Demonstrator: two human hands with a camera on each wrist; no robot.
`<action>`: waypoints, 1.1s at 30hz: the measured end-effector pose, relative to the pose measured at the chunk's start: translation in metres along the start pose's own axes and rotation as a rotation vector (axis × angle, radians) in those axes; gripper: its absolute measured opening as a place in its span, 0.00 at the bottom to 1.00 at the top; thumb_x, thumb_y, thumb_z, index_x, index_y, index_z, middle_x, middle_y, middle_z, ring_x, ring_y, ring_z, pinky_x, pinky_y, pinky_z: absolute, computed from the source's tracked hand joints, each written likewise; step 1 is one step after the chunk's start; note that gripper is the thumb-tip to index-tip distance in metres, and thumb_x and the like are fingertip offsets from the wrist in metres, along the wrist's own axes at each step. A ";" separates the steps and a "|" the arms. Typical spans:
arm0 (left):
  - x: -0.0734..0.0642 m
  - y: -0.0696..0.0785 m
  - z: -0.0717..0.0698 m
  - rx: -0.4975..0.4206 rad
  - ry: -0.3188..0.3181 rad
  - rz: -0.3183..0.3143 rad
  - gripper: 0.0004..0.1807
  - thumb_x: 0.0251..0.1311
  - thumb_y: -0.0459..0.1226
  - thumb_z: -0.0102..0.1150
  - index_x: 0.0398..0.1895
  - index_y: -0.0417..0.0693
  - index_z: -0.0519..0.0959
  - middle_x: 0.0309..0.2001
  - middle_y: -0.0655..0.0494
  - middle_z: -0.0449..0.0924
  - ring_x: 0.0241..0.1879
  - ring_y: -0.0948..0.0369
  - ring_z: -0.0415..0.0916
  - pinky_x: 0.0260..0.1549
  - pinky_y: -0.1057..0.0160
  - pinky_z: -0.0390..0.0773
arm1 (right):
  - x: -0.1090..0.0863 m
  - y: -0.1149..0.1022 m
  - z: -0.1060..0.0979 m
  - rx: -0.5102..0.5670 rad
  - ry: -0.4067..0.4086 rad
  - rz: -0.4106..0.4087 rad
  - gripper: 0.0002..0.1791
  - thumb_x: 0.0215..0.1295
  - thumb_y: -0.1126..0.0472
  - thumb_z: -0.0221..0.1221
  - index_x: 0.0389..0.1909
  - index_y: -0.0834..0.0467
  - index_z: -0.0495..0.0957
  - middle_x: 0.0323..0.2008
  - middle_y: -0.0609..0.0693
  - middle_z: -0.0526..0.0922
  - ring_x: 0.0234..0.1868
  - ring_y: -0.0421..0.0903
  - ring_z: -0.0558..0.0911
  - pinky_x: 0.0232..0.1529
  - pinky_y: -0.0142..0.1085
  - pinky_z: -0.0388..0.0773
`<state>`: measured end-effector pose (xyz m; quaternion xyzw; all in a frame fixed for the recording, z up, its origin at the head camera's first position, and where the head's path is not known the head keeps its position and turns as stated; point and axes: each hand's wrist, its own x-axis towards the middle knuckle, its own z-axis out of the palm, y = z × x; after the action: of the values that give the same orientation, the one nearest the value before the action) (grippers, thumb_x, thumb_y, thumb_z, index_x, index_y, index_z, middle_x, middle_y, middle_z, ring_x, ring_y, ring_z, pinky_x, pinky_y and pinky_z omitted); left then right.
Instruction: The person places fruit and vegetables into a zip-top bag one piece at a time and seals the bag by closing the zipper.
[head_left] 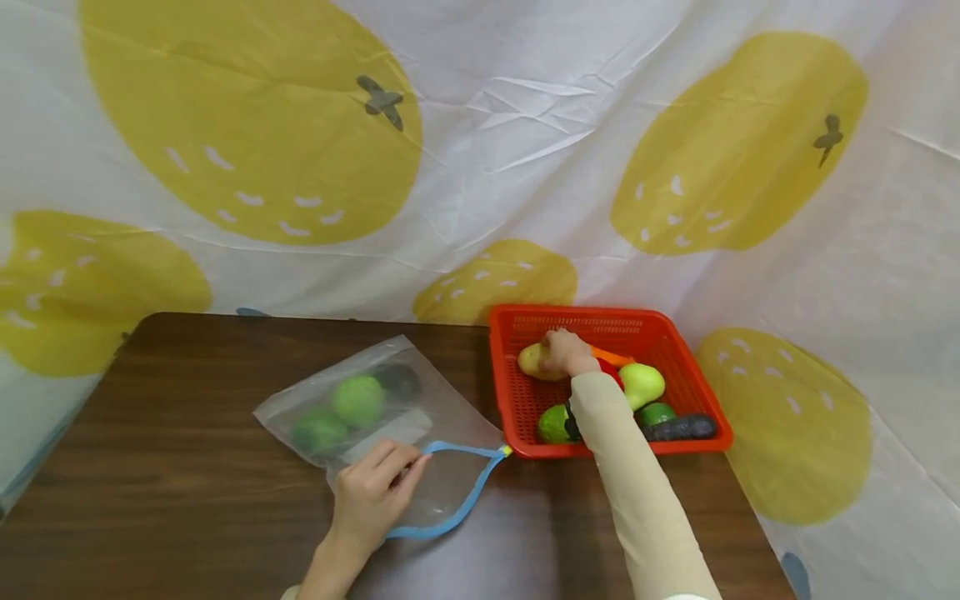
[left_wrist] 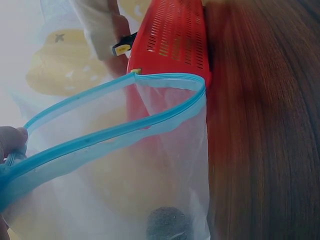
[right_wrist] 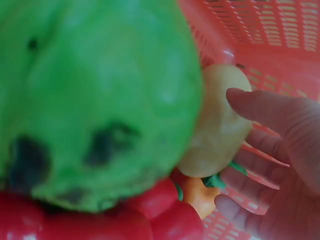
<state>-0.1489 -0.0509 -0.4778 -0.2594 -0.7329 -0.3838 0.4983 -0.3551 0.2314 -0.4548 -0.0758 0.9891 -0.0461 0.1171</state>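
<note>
My left hand [head_left: 375, 492] pinches the blue zip edge [left_wrist: 115, 132] of a clear plastic zip bag [head_left: 457, 417], whose mouth gapes. Inside the bag lie two green round pieces [head_left: 358, 401] and a dark one [head_left: 397, 382]; in the left wrist view only a dark rounded piece [left_wrist: 169, 224] shows. My right hand [head_left: 566, 353] is in the red basket [head_left: 517, 446], its thumb and fingers around one end of a potato [right_wrist: 217, 120]. Close to the right wrist camera are a large green piece [right_wrist: 100, 100] with dark spots and red pieces [right_wrist: 165, 210]. An orange piece [right_wrist: 199, 196] lies below the potato.
Also in the basket are a yellow-green pear [head_left: 642, 385], a carrot-like orange piece [head_left: 611, 357], a dark long piece [head_left: 681, 428] and green pieces [head_left: 555, 425]. The brown wooden table [head_left: 187, 467] meets a fruit-print cloth [head_left: 525, 125] behind and at the right.
</note>
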 end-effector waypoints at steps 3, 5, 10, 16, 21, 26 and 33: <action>0.000 0.000 0.001 0.001 0.000 0.000 0.17 0.65 0.42 0.55 0.19 0.46 0.78 0.20 0.60 0.73 0.13 0.70 0.64 0.12 0.78 0.64 | -0.001 -0.005 0.005 -0.038 0.012 0.039 0.33 0.55 0.50 0.61 0.58 0.63 0.68 0.56 0.63 0.70 0.56 0.62 0.69 0.48 0.56 0.72; -0.001 0.001 0.000 -0.002 0.001 0.001 0.17 0.65 0.42 0.55 0.18 0.46 0.78 0.20 0.60 0.73 0.13 0.70 0.64 0.12 0.78 0.64 | -0.001 -0.008 0.008 -0.051 0.018 0.064 0.35 0.57 0.46 0.59 0.60 0.64 0.66 0.58 0.64 0.69 0.57 0.63 0.68 0.48 0.58 0.71; 0.000 0.000 0.000 -0.007 -0.001 0.005 0.17 0.65 0.42 0.55 0.19 0.45 0.78 0.20 0.59 0.74 0.13 0.70 0.64 0.11 0.78 0.64 | 0.000 -0.009 0.014 -0.059 0.053 0.091 0.35 0.58 0.43 0.58 0.57 0.65 0.66 0.55 0.63 0.70 0.55 0.62 0.69 0.46 0.58 0.72; 0.000 -0.001 -0.002 -0.004 -0.004 0.004 0.17 0.65 0.42 0.55 0.19 0.45 0.78 0.20 0.59 0.74 0.14 0.70 0.64 0.12 0.78 0.64 | 0.002 -0.005 0.016 -0.046 0.070 0.080 0.39 0.49 0.48 0.65 0.57 0.65 0.65 0.53 0.64 0.71 0.54 0.62 0.70 0.46 0.57 0.72; -0.002 -0.002 -0.001 0.002 -0.012 -0.003 0.17 0.65 0.42 0.54 0.19 0.46 0.78 0.20 0.60 0.73 0.14 0.71 0.64 0.12 0.79 0.64 | 0.000 0.003 0.017 0.009 0.070 0.058 0.36 0.45 0.49 0.67 0.52 0.65 0.68 0.47 0.63 0.76 0.47 0.60 0.75 0.45 0.51 0.74; -0.002 -0.002 -0.001 -0.009 -0.016 -0.012 0.17 0.65 0.42 0.54 0.19 0.46 0.78 0.20 0.59 0.74 0.14 0.71 0.64 0.12 0.79 0.64 | -0.007 0.010 0.009 0.142 0.111 0.020 0.34 0.44 0.49 0.69 0.49 0.63 0.70 0.41 0.58 0.77 0.39 0.54 0.76 0.42 0.46 0.73; -0.001 -0.003 0.000 -0.022 -0.009 -0.014 0.17 0.65 0.42 0.54 0.19 0.45 0.78 0.20 0.59 0.74 0.14 0.70 0.64 0.12 0.79 0.64 | -0.021 0.007 -0.014 0.298 0.174 -0.043 0.34 0.48 0.50 0.67 0.53 0.64 0.70 0.46 0.60 0.78 0.44 0.56 0.77 0.45 0.48 0.72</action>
<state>-0.1507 -0.0531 -0.4797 -0.2616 -0.7326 -0.3942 0.4894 -0.3391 0.2430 -0.4371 -0.0746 0.9759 -0.2011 0.0402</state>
